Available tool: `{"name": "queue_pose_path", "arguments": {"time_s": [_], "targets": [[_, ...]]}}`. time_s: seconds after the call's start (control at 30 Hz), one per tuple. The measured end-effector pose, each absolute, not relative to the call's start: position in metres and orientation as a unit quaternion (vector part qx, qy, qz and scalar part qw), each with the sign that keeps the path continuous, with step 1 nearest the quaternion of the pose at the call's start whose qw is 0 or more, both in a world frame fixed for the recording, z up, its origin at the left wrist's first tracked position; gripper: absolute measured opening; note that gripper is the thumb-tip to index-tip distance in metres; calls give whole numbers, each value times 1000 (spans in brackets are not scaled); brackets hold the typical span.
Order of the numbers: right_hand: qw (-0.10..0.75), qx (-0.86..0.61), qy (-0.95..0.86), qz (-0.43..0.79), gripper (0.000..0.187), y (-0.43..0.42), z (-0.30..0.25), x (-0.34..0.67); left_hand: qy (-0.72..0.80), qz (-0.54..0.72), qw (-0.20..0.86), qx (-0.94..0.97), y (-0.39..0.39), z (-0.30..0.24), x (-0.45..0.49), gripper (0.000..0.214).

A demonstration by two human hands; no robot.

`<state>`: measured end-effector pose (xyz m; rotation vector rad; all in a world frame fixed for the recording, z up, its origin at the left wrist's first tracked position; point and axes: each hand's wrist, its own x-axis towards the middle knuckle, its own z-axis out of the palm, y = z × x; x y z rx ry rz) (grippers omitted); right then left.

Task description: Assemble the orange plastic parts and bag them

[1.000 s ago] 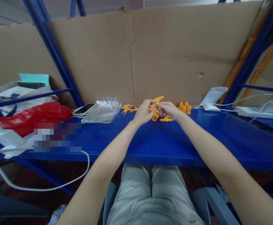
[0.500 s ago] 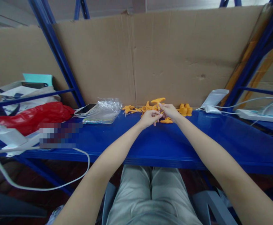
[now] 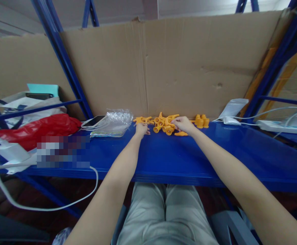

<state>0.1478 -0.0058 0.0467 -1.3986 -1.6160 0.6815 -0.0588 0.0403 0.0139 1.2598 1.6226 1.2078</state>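
Note:
My left hand (image 3: 141, 129) is at the left end of the orange parts, over a small group of orange plastic figures (image 3: 138, 119) with thin metal chains. Its fingers are bent inward, and whatever lies under them is hidden. My right hand (image 3: 184, 124) reaches in from the right with thumb and fingers pinched together, against a heap of orange plastic pieces (image 3: 161, 122). Some heap pieces show round, hollow, cup-like ends. What the right fingertips hold, if anything, is too small to make out. A flat orange piece (image 3: 181, 134) lies just below that hand.
Orange boot-like pieces (image 3: 202, 121) stand right of my right hand. Left lie a clear plastic bag (image 3: 112, 127), a phone (image 3: 95, 120) and a red bag (image 3: 41, 127). A cardboard wall (image 3: 189, 68) backs the blue shelf (image 3: 179, 160). White cables run at both sides.
My hands were together over the heap; now they are apart. The left has moved left to the chained figures. The orange piece raised by my right hand no longer stands up there.

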Motion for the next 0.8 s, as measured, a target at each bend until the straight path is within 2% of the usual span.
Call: {"name": "queue_pose_path", "arguments": {"time_s": [0.37, 0.8], "targets": [[385, -571, -698, 196, 26, 6, 38, 155, 643, 502, 382, 435, 48, 13, -64, 24], [320, -581, -746, 56, 27, 9, 35, 161, 643, 490, 371, 457, 45, 17, -64, 16]]}}
